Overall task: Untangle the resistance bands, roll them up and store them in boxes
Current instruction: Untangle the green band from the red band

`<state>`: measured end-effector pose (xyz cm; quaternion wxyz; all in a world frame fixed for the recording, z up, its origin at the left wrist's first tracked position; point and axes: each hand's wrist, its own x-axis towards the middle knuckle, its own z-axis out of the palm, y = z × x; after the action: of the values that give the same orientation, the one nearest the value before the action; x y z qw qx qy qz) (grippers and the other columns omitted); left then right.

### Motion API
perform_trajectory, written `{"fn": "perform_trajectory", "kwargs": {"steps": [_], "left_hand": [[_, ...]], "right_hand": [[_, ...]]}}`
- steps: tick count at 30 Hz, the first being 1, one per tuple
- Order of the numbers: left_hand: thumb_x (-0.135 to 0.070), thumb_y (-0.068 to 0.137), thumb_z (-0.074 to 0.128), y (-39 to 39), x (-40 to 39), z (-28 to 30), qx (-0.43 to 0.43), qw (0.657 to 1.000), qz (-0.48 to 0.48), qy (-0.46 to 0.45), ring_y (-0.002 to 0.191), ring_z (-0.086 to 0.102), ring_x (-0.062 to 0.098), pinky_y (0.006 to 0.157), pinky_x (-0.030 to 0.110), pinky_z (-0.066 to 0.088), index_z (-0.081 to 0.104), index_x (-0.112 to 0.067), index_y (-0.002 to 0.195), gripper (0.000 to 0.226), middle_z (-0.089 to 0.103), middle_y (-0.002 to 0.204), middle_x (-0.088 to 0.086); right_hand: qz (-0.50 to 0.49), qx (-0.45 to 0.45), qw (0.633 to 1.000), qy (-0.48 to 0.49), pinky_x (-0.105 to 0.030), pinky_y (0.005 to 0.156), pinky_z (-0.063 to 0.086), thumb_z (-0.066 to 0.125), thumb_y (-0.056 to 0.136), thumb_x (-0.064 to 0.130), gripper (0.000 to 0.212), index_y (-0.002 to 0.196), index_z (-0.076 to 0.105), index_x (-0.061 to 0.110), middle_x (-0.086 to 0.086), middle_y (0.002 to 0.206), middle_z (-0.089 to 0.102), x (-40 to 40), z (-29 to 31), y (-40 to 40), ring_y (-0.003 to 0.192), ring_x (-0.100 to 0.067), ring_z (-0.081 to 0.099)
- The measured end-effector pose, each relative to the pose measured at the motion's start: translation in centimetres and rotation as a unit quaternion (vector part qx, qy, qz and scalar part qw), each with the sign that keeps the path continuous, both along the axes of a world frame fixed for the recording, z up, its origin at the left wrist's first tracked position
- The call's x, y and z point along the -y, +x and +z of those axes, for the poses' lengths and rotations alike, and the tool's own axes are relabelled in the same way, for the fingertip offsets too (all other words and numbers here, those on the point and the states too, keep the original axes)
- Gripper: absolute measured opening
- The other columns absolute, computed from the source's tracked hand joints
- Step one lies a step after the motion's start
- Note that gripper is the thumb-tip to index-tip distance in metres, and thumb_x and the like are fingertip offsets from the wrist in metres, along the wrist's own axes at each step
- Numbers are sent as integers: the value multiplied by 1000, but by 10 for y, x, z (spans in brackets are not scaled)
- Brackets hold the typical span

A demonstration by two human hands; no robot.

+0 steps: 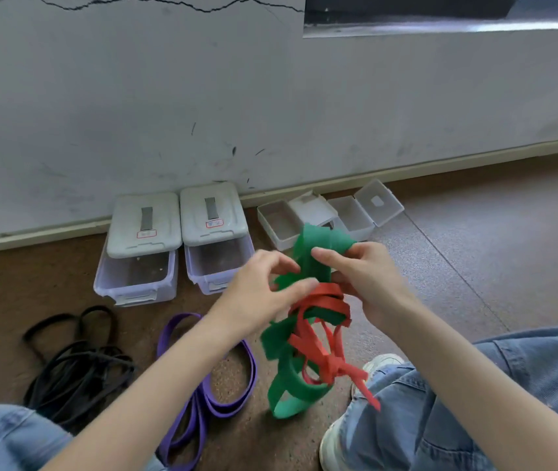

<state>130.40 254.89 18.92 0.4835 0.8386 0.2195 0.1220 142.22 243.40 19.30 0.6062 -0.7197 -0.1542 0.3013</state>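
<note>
Head view: both hands raised mid-frame over the floor, close together with a green band (pixel 308 263) between them. Right hand (pixel 362 280) has fingers curled round the upper fold of the green band, thumb pointing left across it. Left hand (pixel 260 294) sits just beside it, fingertips pinching at the green band's lower-left edge near where a red band (pixel 321 334) crosses.

Green and red are knotted together; the tangle hangs below both hands, green loop lowest, red tail sticking out right toward a denim knee (pixel 440 385) and a white shoe (pixel 378 363).

On the floor left of the forearms: purple band (pixel 203 396), folded in long loops, partly under the left forearm. Further left, a loose pile of black bands (pixel 77 365). Neither touched by a hand.

Against the wall (pixel 203 96): two clear bins (pixel 135 277) (pixel 216 266), each with a grey lid shifted back, front part uncovered. Right of them, small white boxes (pixel 281 226) with hinged lids flipped up, partly hidden behind the green band.
</note>
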Motion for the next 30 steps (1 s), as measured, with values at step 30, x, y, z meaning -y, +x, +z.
{"fn": "perform_trajectory", "kwargs": {"steps": [30], "left_hand": [[-35,85,61,-21,-37,-61,-201,928,-146,276,120,46,10,94,23,40,52,-28,125,41,46,133,-6]], "right_hand": [[-117,27,978,172,-23,50,54,53,94,11,11,85,59,8,-11,82,67,-7,26,20,63,-16,70]]}}
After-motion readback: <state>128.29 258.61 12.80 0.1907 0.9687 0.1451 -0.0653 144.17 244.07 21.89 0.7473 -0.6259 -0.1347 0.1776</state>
